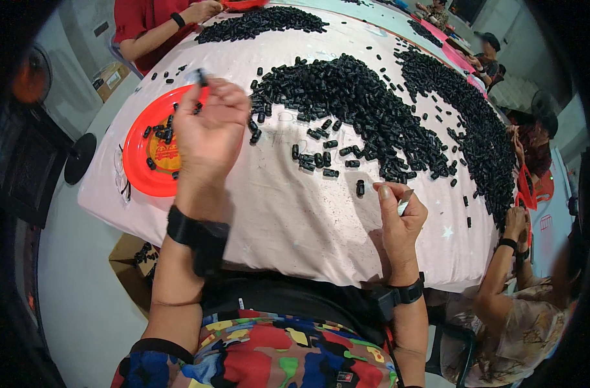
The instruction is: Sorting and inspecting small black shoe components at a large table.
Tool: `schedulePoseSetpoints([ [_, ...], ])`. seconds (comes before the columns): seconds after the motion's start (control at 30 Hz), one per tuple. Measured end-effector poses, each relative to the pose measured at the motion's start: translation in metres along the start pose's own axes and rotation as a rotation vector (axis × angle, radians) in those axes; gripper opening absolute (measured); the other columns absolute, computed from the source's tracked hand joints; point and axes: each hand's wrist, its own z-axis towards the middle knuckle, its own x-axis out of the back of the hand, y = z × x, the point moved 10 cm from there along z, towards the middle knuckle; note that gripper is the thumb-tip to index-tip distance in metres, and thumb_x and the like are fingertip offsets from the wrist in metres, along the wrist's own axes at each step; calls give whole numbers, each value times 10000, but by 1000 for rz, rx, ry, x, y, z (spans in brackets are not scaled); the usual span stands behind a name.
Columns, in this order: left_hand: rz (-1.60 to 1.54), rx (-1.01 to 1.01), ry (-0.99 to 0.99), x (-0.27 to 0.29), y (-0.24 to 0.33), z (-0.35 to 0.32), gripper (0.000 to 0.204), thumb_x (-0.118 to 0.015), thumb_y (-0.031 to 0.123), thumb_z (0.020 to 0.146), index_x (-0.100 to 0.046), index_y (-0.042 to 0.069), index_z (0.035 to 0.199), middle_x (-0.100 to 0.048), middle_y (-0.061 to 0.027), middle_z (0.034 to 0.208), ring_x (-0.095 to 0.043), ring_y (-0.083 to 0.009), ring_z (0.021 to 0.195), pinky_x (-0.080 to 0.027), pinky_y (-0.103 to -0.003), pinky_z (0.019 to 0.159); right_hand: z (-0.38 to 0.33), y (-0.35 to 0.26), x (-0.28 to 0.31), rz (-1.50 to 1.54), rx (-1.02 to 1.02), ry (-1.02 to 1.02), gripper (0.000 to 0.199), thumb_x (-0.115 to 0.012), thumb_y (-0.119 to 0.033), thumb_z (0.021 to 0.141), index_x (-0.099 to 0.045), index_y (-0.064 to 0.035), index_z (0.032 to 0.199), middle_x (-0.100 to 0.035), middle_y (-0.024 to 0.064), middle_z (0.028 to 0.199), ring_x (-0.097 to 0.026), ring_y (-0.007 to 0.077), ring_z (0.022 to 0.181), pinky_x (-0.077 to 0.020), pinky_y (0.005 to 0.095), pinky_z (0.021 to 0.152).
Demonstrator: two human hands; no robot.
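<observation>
My left hand (211,123) is raised over a red round plate (132,165), palm turned up. A small black cylindrical piece (202,77), blurred, is at its fingertips, apparently pinched there. Several similar pieces lie in the plate, around its yellow patterned middle. Over the cloth to the right, my right hand (401,216) is closed with the thumb on top. In it is a small thin tool (403,204) with a pale, blade-like part, mostly hidden by the fingers. A single black piece (360,187) stands just left of that hand.
A large heap of black pieces (346,90) spreads across the pink cloth (295,233), with other heaps beyond and right. A person in red (146,32) works at the far left, another person (514,310) at the right. A cardboard box (132,262) sits below the table's left edge.
</observation>
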Motion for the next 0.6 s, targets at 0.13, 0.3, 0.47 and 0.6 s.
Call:
schedulePoseSetpoints([
  [0.13,-8,-226,121,13,41,1,189,-564,209,894,-534,22,898,-512,-41,770,-470,-161,721,-400,-276,645,-1,10,4,20,-66,17,178,-632,-149,887,-679,23,891,-665,27,771,-553,66,684,-443,223,642],
  [0.3,953,147,158,32,-56,-1,138,-612,175,878,-621,79,977,-510,41,719,-474,-58,623,-395,-210,563,-1,6,3,-13,36,32,188,-598,-159,916,-667,15,895,-471,-87,577,-361,-8,492,-252,174,460],
  [0.47,2119,-45,-326,44,-118,-13,232,-623,159,831,-661,18,1011,-604,-94,791,-593,-228,780,-474,-341,721,-1,-2,5,-19,48,52,184,-598,-153,915,-665,15,880,-482,-76,593,-371,-2,512,-273,176,480],
  [0.6,2437,-101,-387,43,-134,-25,193,-630,103,793,-664,18,963,-595,-191,866,-587,-353,861,-472,-390,773,-1,-1,5,2,20,50,160,-628,-139,893,-670,14,869,-629,-1,731,-498,45,638,-404,205,597],
])
